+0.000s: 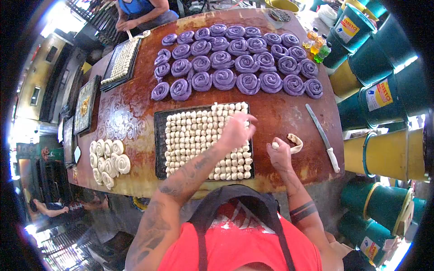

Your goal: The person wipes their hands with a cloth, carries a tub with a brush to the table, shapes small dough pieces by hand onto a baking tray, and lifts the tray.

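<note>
My left hand is over the right side of a dark baking tray, its fingers apart and slightly blurred, with nothing visible in them. Rows of small pale dough balls fill most of the tray. To the right of the tray, my right hand is closed around a rope of pale dough. One rounded end pokes out by the thumb, and the tail curls on the table beyond the fist. A knife with a white handle lies farther right.
Purple dough coils cover the table's far half. Pale coils sit at left. Another person handles dough by a second tray. Bottles stand at the far right edge; stacked buckets line the right side.
</note>
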`<state>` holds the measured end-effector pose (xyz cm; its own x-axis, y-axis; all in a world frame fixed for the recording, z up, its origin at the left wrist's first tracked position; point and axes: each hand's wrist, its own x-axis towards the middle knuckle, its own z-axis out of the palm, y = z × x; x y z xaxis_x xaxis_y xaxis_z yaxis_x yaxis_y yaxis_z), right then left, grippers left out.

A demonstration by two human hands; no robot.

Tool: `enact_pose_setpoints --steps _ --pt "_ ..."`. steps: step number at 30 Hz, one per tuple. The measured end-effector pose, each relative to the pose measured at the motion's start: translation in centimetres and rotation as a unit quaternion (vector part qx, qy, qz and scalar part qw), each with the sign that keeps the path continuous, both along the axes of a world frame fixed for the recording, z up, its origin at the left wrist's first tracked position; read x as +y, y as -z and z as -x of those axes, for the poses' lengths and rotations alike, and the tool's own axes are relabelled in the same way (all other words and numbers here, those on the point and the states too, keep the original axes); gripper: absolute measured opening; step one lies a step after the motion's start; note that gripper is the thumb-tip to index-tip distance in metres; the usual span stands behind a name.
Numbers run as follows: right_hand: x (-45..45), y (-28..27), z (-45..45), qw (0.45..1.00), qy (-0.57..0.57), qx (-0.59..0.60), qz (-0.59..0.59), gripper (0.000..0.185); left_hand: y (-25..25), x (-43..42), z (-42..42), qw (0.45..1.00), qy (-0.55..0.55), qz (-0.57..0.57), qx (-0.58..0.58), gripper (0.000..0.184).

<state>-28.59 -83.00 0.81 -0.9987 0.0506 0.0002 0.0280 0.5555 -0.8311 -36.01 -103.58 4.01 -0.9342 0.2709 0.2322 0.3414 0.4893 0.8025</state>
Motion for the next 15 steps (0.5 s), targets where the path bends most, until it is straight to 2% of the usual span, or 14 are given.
enact_pose_setpoints --steps 1,2,3,4,5,6,7,8,11,12,15 --pt "0.0 1.4 0.1 1.000 -0.015 0.022 -0.008 0.025 -1.2 1.6 -1.5 0.992 0.077 -0.038 -0.089 0.021" --pt "0.1 2.6 0.2 0.998 -0.031 0.043 -0.015 0.023 -1.7 2.9 -2.3 0.982 0.164 -0.079 -0.055 0.022" --pt "-0.4 2.0 0.3 0.997 -0.048 0.064 -0.020 0.021 -4.1 3.3 -3.2 0.972 0.201 -0.085 -0.083 0.022" --pt "-0.9 0.8 -0.3 0.910 0.083 -0.157 0.374 0.013 -3.7 3.4 -3.7 0.975 0.197 -0.086 -0.053 0.023" --pt "-1.2 0.5 -0.3 0.957 0.043 -0.108 0.268 0.014 -3.0 3.4 -3.9 0.977 0.195 -0.087 -0.021 0.024" --pt "-1.4 0.4 -0.3 0.986 0.004 -0.055 0.156 0.017 -2.1 3.0 -3.9 0.985 0.156 -0.065 -0.041 0.024" --pt "-2.1 -1.3 -0.1 0.999 -0.032 -0.001 0.043 0.021 -1.1 2.6 -3.8 0.990 0.120 -0.043 -0.061 0.025" --pt "-2.4 -3.5 -0.4 0.997 -0.016 -0.051 0.061 0.022 -0.2 2.3 -3.7 0.993 0.085 -0.021 -0.081 0.025" --pt "-2.6 -4.3 -0.5 0.998 0.018 -0.021 0.048 0.022 1.0 2.5 -4.2 0.969 -0.002 -0.100 -0.226 0.026" --pt "-2.7 -3.5 -0.3 1.000 0.002 0.003 0.027 0.022 -0.7 2.5 -4.2 0.956 0.005 -0.077 -0.284 0.025" --pt "-2.1 -2.9 -0.3 0.995 -0.069 -0.058 0.048 0.023 -1.2 0.9 -3.0 0.948 0.053 -0.013 -0.315 0.022"
